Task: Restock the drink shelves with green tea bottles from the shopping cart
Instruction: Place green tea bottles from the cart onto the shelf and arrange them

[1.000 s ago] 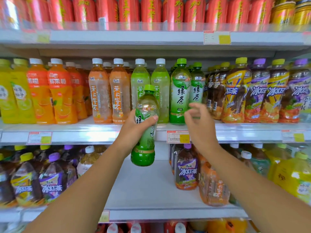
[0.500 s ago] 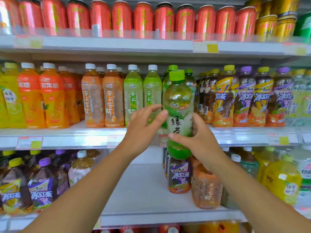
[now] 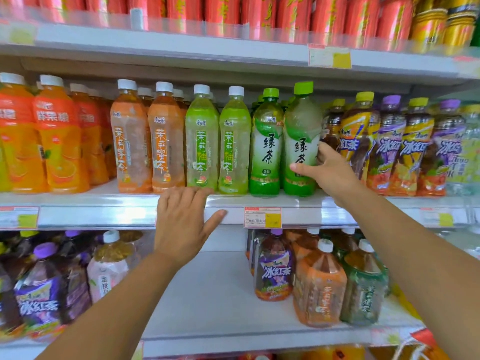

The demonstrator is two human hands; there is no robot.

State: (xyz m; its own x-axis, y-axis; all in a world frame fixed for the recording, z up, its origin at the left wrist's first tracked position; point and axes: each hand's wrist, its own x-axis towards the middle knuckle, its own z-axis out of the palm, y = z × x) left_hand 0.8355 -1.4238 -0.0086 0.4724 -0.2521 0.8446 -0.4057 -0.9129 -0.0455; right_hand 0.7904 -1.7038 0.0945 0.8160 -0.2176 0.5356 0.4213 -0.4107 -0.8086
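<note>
A green tea bottle point(image 3: 301, 141) with a green cap stands upright at the front edge of the middle shelf point(image 3: 104, 201). My right hand point(image 3: 327, 172) grips its lower right side, thumb across the label. Another green tea bottle point(image 3: 266, 144) stands just left of it, with more behind. My left hand point(image 3: 181, 222) rests with spread fingers on the shelf's front rail, below the pale green bottles, holding nothing. The shopping cart is out of view.
Orange juice bottles point(image 3: 52, 136), jasmine tea bottles point(image 3: 202, 141) and iced tea bottles point(image 3: 389, 146) fill the same shelf on both sides. Red cans point(image 3: 259, 11) line the shelf above. Large bottles point(image 3: 319, 281) stand on the lower shelf point(image 3: 213, 307), which has a bare gap in its middle.
The bottle passed from my left hand to my right hand and now stands on the middle shelf. My left hand let go and dropped to the shelf rail.
</note>
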